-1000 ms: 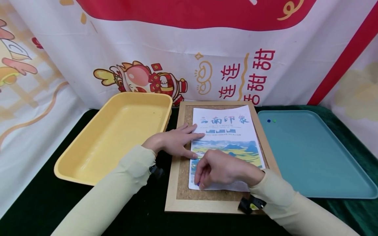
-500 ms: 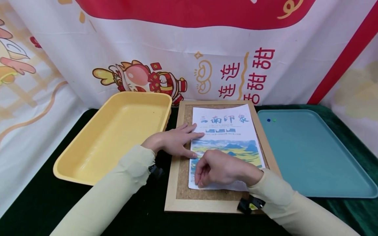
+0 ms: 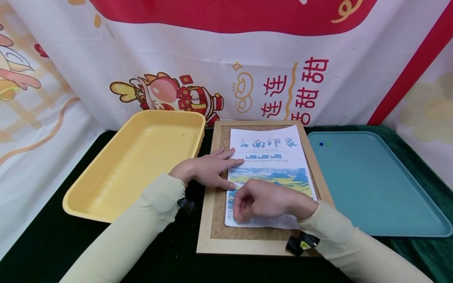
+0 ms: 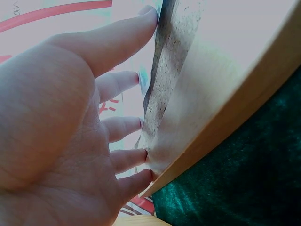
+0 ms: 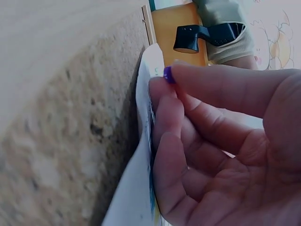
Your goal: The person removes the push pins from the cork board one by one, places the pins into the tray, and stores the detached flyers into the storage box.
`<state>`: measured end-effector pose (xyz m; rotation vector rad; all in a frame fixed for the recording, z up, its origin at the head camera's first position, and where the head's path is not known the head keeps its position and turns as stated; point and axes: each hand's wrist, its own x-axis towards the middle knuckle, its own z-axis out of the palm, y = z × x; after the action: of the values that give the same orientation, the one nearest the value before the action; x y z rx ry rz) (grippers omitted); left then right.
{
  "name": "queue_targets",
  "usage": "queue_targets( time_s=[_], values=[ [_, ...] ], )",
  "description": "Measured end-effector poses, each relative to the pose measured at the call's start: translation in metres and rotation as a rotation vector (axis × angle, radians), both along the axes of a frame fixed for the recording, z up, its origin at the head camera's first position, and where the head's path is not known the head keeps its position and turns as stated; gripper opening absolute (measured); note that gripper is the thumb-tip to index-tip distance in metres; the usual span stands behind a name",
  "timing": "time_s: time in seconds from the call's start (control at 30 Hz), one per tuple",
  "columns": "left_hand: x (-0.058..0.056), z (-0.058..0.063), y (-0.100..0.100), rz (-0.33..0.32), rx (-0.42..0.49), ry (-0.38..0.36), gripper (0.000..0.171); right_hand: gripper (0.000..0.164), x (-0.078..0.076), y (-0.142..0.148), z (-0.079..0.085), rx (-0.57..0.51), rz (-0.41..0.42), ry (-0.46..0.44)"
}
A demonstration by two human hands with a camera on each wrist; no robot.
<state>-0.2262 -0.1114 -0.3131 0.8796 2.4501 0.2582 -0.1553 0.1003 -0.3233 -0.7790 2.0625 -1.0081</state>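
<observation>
A printed sheet of paper [image 3: 269, 137] lies on a wood-framed corkboard [image 3: 219, 232], a landscape printed across its lower half. My left hand [image 3: 212, 169] rests with spread, straight fingers over the sheet's left edge and the frame. At the sheet's lower left corner, my right hand [image 3: 263, 200] has its fingers curled. The right wrist view shows a small purple thumbtack [image 5: 168, 74] pinched between its thumb and index finger, against the paper. The tack's point is hidden. From above, the hand covers the tack.
On the left stands a deep yellow tray [image 3: 76, 208]. A flat blue-green tray [image 3: 385, 188] lies on the right, with a tiny dark blue piece [image 3: 321, 144] and a green piece [image 3: 328, 144] near its far left corner. Dark green cloth [image 3: 155, 259] covers the table.
Both hands stay at almost the same place. The purple tack, glimpsed below the right fingertips a second ago, is now covered in the head view.
</observation>
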Motion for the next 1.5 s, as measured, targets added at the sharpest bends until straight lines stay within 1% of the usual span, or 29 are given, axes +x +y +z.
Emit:
queue_targets(
  time_s=[0.17,0.33,0.5,0.73,0.93,1.2,1.5],
  values=[
    [0.0,0.0,0.0,0.004,-0.006,0.005,0.083,0.014,-0.004,0.003,0.003,-0.047,-0.019,-0.051],
    [-0.001,0.0,0.0,0.008,-0.013,0.007,0.083,0.012,-0.009,0.007,0.006,-0.061,-0.079,-0.046],
    [0.0,0.001,-0.002,0.017,-0.019,0.004,0.083,0.009,-0.014,0.01,0.009,-0.07,-0.127,-0.021],
    [0.0,0.0,-0.002,0.014,-0.013,0.002,0.083,0.012,-0.02,0.017,0.01,-0.079,-0.17,0.026],
    [-0.001,-0.001,0.0,0.015,-0.021,0.001,0.083,0.012,-0.026,0.028,0.013,-0.06,-0.224,0.077],
    [-0.001,0.0,0.001,0.012,-0.019,-0.008,0.083,0.013,-0.035,0.044,0.015,-0.021,-0.332,0.102],
    [0.0,0.0,0.001,0.012,-0.015,-0.009,0.083,0.015,-0.042,0.059,0.017,0.007,-0.399,0.165]
  ],
)
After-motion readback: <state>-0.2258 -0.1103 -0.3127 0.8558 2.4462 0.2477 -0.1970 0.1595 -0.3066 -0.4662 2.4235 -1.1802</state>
